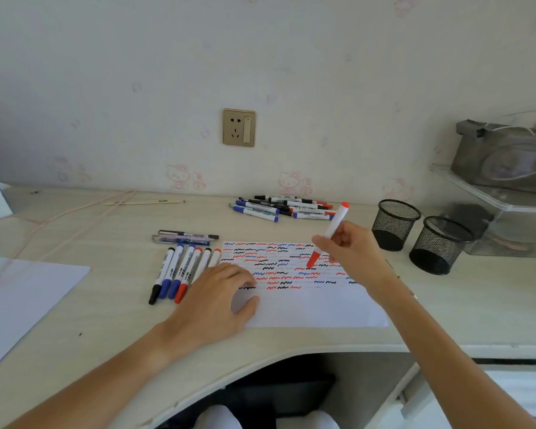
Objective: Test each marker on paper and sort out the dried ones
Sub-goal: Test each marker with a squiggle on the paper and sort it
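Red marker tip on the paper, held by the right hand.

The right hand grips the red marker tilted, its tip touching the scribbled paper on the surface. The left hand lies flat with relaxed fingers on the paper's left edge, beside a row of markers.

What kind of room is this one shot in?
Likely a home bedroom or study desk: cartoon-cat wallpaper, a wall socket above the desk, and mesh pen cups beside the markers.
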